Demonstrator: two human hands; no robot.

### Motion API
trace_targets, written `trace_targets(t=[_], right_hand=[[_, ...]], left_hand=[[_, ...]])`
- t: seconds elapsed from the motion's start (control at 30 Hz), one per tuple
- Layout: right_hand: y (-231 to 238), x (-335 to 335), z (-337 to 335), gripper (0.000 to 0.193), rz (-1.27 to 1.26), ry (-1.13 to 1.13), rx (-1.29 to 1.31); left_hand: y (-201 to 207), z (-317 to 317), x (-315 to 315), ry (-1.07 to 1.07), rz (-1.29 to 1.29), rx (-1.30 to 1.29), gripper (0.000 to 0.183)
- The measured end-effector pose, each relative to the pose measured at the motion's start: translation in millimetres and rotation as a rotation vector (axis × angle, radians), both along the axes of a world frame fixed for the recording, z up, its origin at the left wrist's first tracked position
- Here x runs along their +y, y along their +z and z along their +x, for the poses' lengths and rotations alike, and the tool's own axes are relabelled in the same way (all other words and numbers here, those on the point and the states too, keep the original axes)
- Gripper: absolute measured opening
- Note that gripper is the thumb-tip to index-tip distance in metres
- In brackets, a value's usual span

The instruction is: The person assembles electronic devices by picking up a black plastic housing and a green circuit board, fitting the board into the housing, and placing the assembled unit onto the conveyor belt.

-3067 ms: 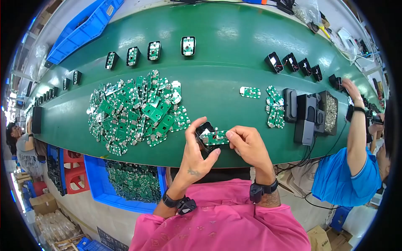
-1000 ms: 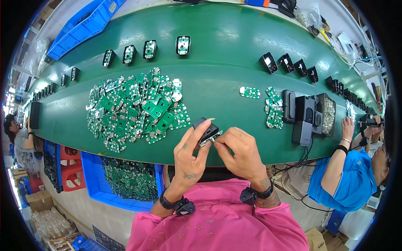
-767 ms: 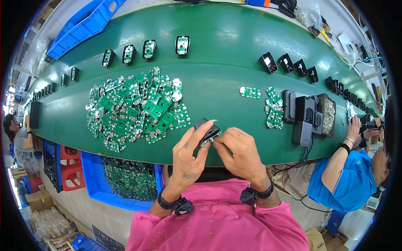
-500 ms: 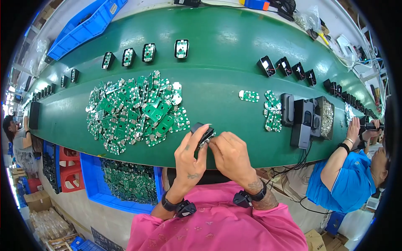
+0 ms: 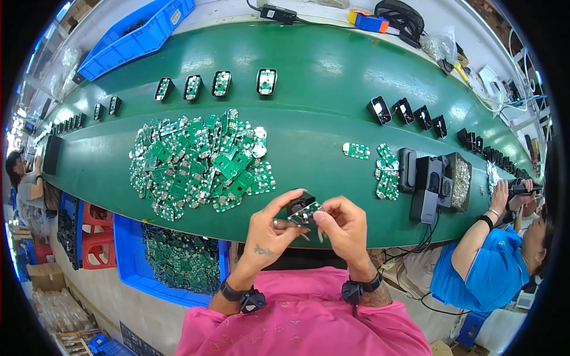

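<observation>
My left hand (image 5: 269, 230) is closed round a small black plastic housing (image 5: 299, 202), held above the front edge of the green bench. A green circuit board (image 5: 306, 213) sits tilted at the mouth of that housing. Pinching the board's right end are the thumb and fingers of my right hand (image 5: 342, 228). Whether wires join board and housing is too small to make out. Left of my hands lies a large heap of loose circuit boards (image 5: 196, 163). A single board (image 5: 356, 151) and a small stack of boards (image 5: 387, 172) lie to the right.
Housings with boards (image 5: 221, 83) stand in a row at the back left; open black housings (image 5: 379, 111) line the back right. Dark grey devices (image 5: 426, 190) stand beside a box of small metal parts (image 5: 461, 181). A blue crate of boards (image 5: 127, 270) is below left. A co-worker (image 5: 493, 255) sits right.
My right hand has drawn back a little, and the board now shows tilted between both hands. The housing has been turned, so its dark inside faces me. The whole view has shifted slightly.
</observation>
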State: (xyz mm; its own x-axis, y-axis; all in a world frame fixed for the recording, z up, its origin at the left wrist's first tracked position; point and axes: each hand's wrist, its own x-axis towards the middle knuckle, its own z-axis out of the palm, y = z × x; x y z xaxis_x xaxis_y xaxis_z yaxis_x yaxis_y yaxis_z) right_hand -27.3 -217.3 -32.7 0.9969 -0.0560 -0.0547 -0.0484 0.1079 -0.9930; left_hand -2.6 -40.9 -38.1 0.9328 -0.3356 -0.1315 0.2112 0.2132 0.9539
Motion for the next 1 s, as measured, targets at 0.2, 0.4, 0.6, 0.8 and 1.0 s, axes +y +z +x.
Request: trace_targets(t=[0.2, 0.4, 0.6, 0.8, 1.0], right_hand=[[7, -2, 4, 0.017, -0.403, 0.086, -0.282], [22, -16, 5, 0.018, -0.394, 0.227, -0.163], [34, -6, -4, 0.020, -0.481, 0.187, -0.147], [33, 0, 3, 0.022, -0.504, 0.047, -0.201], [31, 0, 4, 0.021, -0.559, -0.008, -0.191]], left_hand=[[-3, -3, -7, -0.039, -0.001, -0.030, 0.060], [-3, -3, -15, 0.149, 0.157, -0.264, 0.057], [5, -3, -18, 0.187, 0.331, -0.433, 0.054], [3, -3, -18, 0.321, 0.333, -0.529, 0.051], [15, -1, -9, 0.091, -0.097, -0.108, 0.053]])
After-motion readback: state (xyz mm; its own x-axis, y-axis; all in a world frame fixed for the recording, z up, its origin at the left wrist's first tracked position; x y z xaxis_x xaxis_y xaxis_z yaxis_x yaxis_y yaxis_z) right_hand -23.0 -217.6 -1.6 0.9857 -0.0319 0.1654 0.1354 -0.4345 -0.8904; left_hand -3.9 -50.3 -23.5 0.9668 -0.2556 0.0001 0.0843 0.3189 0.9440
